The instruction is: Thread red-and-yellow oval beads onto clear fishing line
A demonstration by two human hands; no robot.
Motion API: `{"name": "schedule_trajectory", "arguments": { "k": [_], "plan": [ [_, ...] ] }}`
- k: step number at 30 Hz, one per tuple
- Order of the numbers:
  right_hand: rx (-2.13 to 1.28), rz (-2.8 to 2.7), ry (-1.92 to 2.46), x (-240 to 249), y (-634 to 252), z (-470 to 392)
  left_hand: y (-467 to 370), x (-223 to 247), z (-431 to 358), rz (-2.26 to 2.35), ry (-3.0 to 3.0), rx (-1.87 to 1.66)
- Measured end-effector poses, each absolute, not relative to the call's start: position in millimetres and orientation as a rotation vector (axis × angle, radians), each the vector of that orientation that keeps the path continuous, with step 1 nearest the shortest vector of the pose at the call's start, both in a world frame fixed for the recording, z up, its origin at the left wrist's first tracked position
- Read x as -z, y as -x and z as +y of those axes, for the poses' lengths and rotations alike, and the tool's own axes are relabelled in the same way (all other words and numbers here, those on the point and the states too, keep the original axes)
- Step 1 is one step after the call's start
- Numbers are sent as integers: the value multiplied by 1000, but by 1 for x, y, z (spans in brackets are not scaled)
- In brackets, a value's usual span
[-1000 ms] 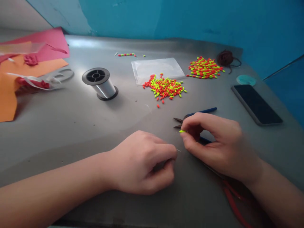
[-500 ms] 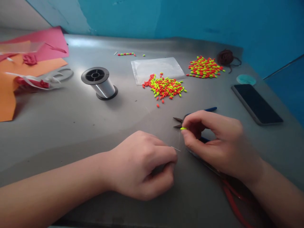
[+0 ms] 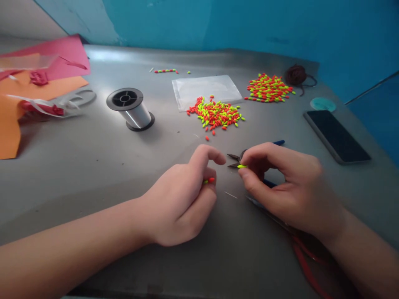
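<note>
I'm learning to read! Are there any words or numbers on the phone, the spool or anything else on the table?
None: no word, number or sign can be read.
The phone has a dark, blank screen.
The spool shows no label.
The clear bag and the round teal sticker show no print that can be made out.

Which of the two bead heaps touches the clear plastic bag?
The nearer heap, lying against the clear bag's front edge. The other heap lies apart, right of it.
</note>
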State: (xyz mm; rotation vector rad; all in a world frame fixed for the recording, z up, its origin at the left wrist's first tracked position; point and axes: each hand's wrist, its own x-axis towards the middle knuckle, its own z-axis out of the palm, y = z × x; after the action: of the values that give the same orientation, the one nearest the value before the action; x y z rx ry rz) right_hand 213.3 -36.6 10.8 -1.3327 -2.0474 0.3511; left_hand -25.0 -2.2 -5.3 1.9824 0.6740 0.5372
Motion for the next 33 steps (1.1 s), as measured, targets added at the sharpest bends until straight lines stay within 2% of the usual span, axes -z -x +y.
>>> {"name": "schedule_trajectory", "arguments": {
  "k": [7,12,19,33],
  "plan": [
    [-346,-1995,1371,-11,-211,-38,25,8,-3,745,-1897,-615],
    [-214,-1738,1510,-10,-210,-40,24,12,-6,831,-1841,-693],
    [-206,-1504,1566,-9,-208,-42,24,15,-4,955,-1938,-745],
    [-433,-1881,1348,-7,-211,-40,19,6,-3,847,-2078,-772]
  ]
}}
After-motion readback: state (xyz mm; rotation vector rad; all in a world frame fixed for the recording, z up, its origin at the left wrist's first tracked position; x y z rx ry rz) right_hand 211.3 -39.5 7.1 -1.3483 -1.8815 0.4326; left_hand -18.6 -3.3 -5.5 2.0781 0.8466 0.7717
